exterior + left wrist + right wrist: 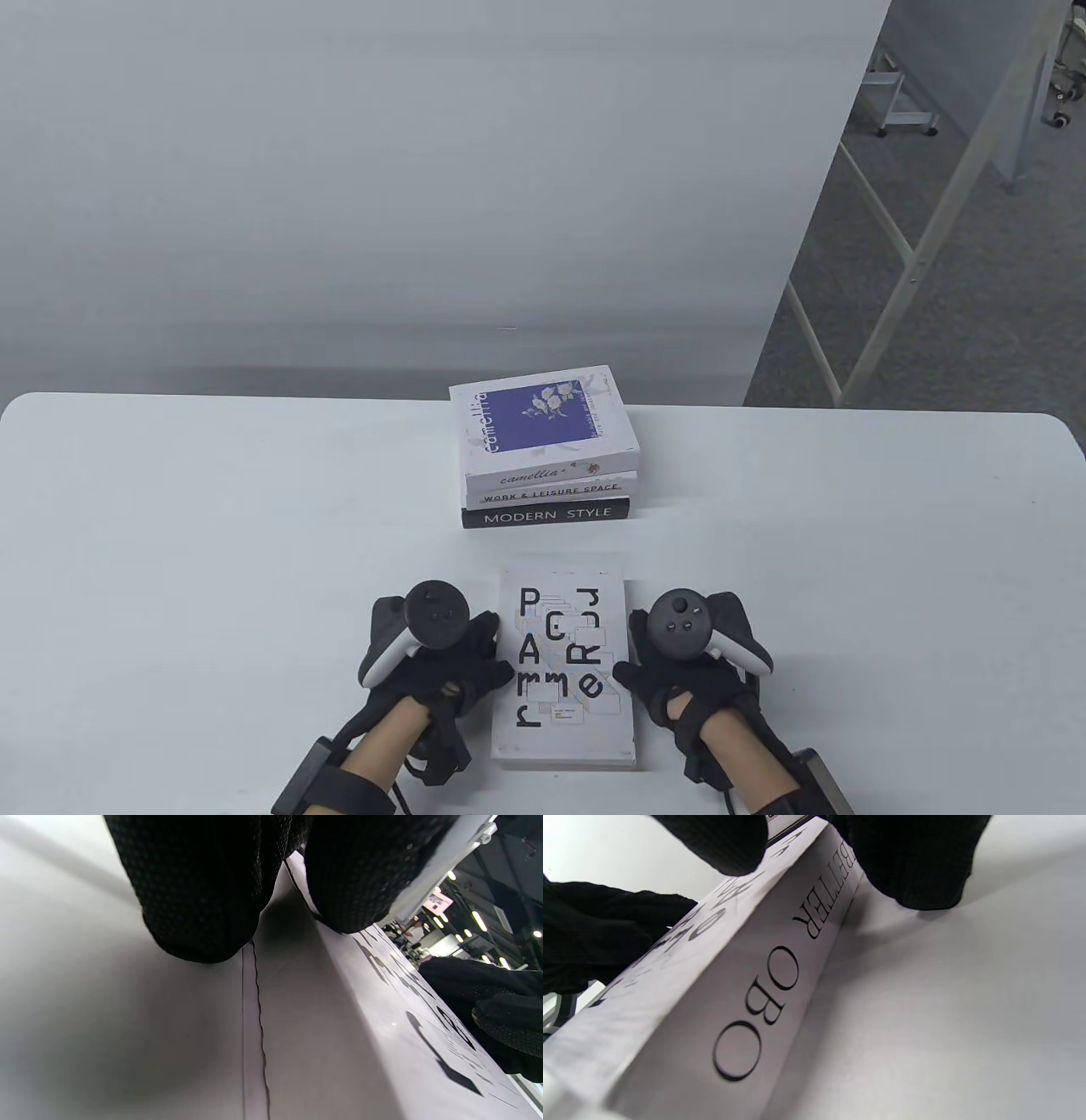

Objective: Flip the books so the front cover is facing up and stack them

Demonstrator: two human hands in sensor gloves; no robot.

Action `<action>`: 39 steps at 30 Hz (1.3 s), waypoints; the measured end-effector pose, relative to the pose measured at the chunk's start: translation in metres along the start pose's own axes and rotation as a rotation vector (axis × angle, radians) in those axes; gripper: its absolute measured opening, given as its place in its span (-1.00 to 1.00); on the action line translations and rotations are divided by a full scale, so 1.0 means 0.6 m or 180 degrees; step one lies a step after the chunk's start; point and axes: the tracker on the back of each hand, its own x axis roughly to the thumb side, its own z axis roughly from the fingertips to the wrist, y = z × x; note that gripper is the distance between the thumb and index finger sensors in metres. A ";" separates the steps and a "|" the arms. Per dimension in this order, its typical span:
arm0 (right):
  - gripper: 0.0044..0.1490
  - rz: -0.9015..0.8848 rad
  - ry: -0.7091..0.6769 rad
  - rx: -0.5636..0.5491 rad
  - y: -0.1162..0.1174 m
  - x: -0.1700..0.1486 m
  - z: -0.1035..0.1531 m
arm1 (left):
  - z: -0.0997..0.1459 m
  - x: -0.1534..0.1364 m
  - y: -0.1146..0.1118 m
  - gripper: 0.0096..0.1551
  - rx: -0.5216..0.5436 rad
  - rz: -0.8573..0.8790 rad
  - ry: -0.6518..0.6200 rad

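The white book (564,671) lies flat on the table (170,552) between the two hands, its lettered cover up. The left hand (433,649) presses against the book's left edge and the right hand (691,649) against its right edge, fingers curled down beside the book toward the table; in both wrist views gloved fingertips sit at the book's sides, thumbs reaching over the cover. Whether the fingers have got under the book cannot be told.

Just beyond the hands, well apart from them, stands a stack of three books (547,454), slightly askew, the top one sitting a little crooked.

Risks, as I judge them: the book is held only by side pressure, so it could slip or fall open as it rises; set down carelessly, it could knock the uneven stack or overhang it.

Readable writing: the cover shows scattered large letters, P, A, C, R, J, e, m among them. Its spine (780,993) reads "BETTER" and "OBO", the rest hidden. The stack's top book says "camellia"; below it "WORK & LEISURE SPACE" and "MODERN STYLE".
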 end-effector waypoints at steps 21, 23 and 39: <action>-0.25 -0.0146 -0.0583 -0.0635 -0.017 0.030 0.035 | -0.005 -0.001 -0.006 -0.18 -0.0177 0.0163 -0.0043; -0.28 -0.0053 -0.0665 -0.0729 -0.017 0.038 0.041 | -0.006 -0.002 -0.004 -0.19 -0.0179 0.0125 -0.0033; 0.04 0.0561 -0.1320 -0.0879 0.004 0.084 0.058 | -0.003 -0.006 0.010 -0.26 -0.0015 -0.0353 0.0057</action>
